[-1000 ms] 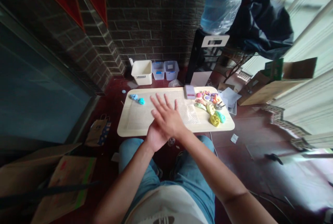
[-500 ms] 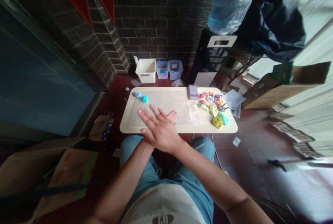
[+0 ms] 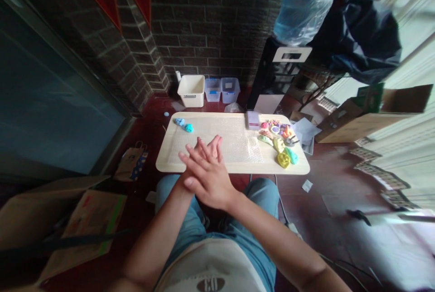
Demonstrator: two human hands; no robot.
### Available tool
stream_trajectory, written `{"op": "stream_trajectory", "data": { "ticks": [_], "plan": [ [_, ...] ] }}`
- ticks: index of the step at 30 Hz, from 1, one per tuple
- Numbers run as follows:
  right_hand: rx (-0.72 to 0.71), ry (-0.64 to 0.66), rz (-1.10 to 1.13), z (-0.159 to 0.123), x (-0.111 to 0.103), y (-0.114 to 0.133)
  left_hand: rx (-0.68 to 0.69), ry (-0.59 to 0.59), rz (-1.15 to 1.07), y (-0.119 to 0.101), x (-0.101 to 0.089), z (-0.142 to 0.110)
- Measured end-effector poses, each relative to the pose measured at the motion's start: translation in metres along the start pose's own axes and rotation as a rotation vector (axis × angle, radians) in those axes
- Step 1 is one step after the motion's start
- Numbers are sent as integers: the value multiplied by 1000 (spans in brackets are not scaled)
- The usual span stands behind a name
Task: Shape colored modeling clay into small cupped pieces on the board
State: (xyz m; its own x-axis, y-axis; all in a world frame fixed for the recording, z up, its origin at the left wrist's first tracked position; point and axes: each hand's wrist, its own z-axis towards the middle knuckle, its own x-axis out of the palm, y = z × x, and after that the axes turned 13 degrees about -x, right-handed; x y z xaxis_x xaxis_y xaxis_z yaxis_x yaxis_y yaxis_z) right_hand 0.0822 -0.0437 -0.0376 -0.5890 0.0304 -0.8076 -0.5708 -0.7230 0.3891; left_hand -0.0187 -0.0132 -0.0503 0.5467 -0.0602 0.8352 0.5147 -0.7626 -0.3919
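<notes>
Your right hand (image 3: 213, 184) lies across your left hand (image 3: 214, 148), palms together, fingers extended; can't tell whether the grip holds anything between them. Blue clay (image 3: 179, 122) and teal clay (image 3: 189, 127) sit apart from the grip, at the far left of the counter (image 3: 164, 158). Clear sheet (image 3: 234, 140) lies beyond your hands; yellow clay (image 3: 283, 160) and other coloured lumps right, near the small box (image 3: 253, 120).
</notes>
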Motion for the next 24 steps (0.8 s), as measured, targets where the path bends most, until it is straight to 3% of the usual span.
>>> {"op": "stream_trajectory", "data": {
  "ticks": [1,3,5,7,9,11,14,17,21,24],
  "plan": [
    [-1,-11,-12,-1,0,0,20,-28,20,1,2,0],
    [174,-121,-14,-4,1,-3,33,-3,53,6,4,0],
    [253,-162,-10,-9,3,-4,10,21,54,10,5,1],
    [246,-165,10,-13,7,2,30,-7,-14,13,5,4],
    [135,-128,16,-14,10,11,102,-56,-97,18,4,7],
    [106,-159,-18,-12,8,13,98,-30,-124,24,3,9],
    [374,-400,92,-8,-1,-3,-50,107,-121,32,4,6],
    [488,-489,319,-16,-5,-24,-189,201,-188,36,-2,1],
    [544,-683,464,-37,1,-30,-297,137,-312,39,-17,3],
    [580,-684,507,-51,0,-25,-325,98,-359,41,-26,6]
  ]
}}
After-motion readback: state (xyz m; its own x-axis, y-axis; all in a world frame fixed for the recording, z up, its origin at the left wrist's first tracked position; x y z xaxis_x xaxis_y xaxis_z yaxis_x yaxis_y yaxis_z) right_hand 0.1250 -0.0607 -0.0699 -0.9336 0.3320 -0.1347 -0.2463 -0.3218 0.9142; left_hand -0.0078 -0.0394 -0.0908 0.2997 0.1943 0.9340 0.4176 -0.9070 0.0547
